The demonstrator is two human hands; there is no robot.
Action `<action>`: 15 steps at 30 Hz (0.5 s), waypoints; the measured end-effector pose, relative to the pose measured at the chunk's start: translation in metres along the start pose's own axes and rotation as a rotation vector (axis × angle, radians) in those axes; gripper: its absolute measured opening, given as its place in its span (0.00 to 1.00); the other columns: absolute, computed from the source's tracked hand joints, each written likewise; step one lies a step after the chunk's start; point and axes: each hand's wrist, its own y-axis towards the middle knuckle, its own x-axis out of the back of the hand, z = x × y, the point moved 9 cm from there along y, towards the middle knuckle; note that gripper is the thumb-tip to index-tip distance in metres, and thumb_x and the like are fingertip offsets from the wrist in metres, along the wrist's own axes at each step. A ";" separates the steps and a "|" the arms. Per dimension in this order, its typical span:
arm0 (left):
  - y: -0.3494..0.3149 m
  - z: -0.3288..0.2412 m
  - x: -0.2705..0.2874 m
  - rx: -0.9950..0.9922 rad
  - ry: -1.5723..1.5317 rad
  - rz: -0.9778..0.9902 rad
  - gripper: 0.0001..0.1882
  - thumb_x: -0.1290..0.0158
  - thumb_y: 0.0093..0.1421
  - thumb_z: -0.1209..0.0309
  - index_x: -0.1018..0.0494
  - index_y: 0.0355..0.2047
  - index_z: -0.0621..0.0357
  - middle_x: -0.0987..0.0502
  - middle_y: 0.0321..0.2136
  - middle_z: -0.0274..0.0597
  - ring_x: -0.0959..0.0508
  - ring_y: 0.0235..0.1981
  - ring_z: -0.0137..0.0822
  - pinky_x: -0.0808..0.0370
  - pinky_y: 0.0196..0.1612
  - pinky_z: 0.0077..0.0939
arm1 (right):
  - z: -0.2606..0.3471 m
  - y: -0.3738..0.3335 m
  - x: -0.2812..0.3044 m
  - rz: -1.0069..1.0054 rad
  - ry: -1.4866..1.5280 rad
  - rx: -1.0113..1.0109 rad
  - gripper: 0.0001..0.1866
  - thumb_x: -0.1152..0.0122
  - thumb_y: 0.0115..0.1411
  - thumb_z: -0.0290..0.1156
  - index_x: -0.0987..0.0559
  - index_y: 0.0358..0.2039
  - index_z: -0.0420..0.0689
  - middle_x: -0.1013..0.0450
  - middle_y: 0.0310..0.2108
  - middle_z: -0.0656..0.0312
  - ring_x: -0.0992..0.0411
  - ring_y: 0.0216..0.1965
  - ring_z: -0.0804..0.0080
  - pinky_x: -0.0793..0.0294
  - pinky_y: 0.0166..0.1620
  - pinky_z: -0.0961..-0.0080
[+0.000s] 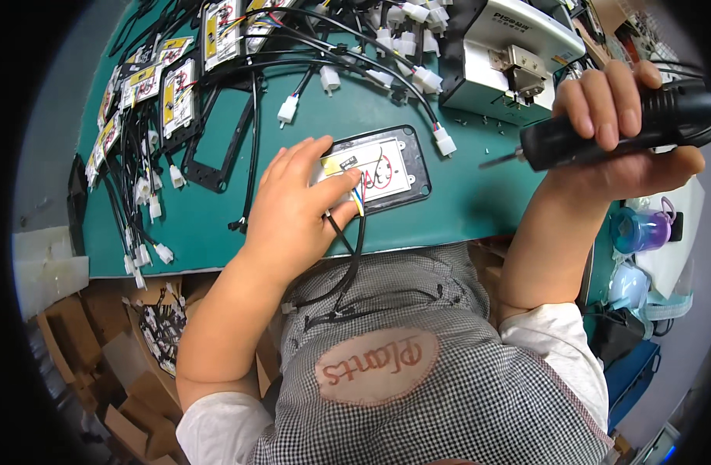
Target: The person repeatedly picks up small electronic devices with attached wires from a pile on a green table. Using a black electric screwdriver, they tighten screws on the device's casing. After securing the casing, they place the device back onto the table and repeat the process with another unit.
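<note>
Unit on green bench, cartons below left, grey wall beyond; lies beneath left hand's spread fingers, cannot tell whether they pinch wires; right hand's fingers wrapped round driver; counted: one unit under hand, one driver, one bottle.

Grey wall left of a green-topped table, cardboard boxes below

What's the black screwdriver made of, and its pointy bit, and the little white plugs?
The screwdriver looks like hard black plastic, smooth with a slight shine. Its bit seems to be metal, thin and grey. The plugs are probably plastic: white, boxy, moulded-looking.
</note>
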 end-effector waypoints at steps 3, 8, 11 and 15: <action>0.003 -0.005 -0.005 -0.027 -0.025 -0.001 0.20 0.34 0.43 0.68 0.21 0.40 0.48 0.29 0.52 0.52 0.30 0.54 0.55 0.34 0.58 0.50 | 0.035 0.002 0.021 -0.096 -0.174 0.110 0.40 0.34 0.45 0.62 0.26 0.47 0.40 0.33 0.30 0.64 0.34 0.30 0.72 0.35 0.37 0.75; 0.008 -0.007 -0.012 -0.027 -0.077 0.000 0.22 0.35 0.42 0.68 0.21 0.42 0.47 0.30 0.53 0.52 0.30 0.55 0.55 0.37 0.59 0.52 | 0.065 -0.002 0.039 -0.194 -0.516 0.267 0.39 0.44 0.48 0.71 0.21 0.43 0.46 0.29 0.28 0.59 0.30 0.30 0.63 0.30 0.36 0.65; 0.010 -0.007 -0.012 -0.027 -0.087 0.002 0.23 0.35 0.42 0.68 0.21 0.42 0.48 0.30 0.53 0.52 0.30 0.55 0.55 0.37 0.59 0.52 | 0.066 -0.005 0.047 -0.274 -0.625 0.340 0.39 0.46 0.51 0.71 0.24 0.43 0.44 0.29 0.27 0.58 0.30 0.26 0.63 0.28 0.34 0.64; 0.012 -0.010 -0.012 -0.047 -0.085 0.003 0.23 0.35 0.41 0.69 0.21 0.42 0.49 0.30 0.53 0.52 0.30 0.55 0.54 0.37 0.59 0.51 | 0.061 -0.006 0.053 -0.297 -0.657 0.352 0.38 0.48 0.52 0.70 0.25 0.42 0.44 0.29 0.25 0.59 0.30 0.25 0.64 0.28 0.33 0.65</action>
